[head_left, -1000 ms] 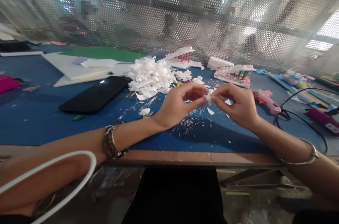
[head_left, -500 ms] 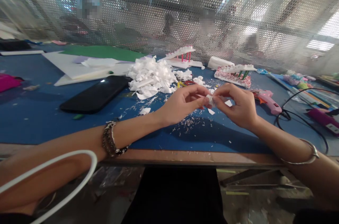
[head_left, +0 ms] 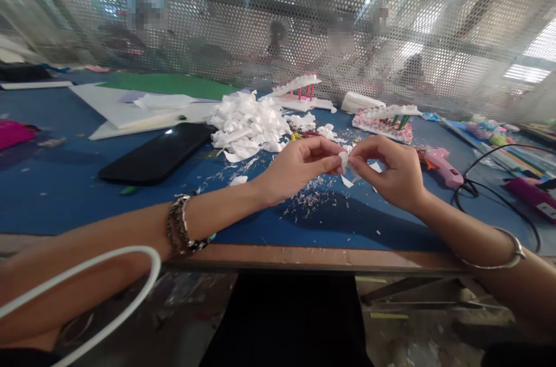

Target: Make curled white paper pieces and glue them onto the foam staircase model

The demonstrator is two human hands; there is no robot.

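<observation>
Between my two hands is a small piece of white paper (head_left: 344,161), pinched by the fingertips just above the blue tabletop. My left hand (head_left: 299,170) is closed on its left side. My right hand (head_left: 391,170) pinches at its right side, thumb and forefinger together. Behind my left hand rises a heap of white paper scraps (head_left: 249,124). Yellow and red tool handles (head_left: 304,136) show partly beyond my fingers. Fine white bits (head_left: 310,199) and small paper pieces lie under my hands.
A black phone (head_left: 158,153) lies left, before white and green sheets (head_left: 169,85). Two small paper models (head_left: 299,92) stand at the back. A pink glue gun (head_left: 443,164) and black cable (head_left: 489,153) lie right. A perforated metal screen (head_left: 243,25) closes the far side.
Both hands stay in nearly the same place. The fingers have shifted slightly around the white paper, and a little more of it shows between them.
</observation>
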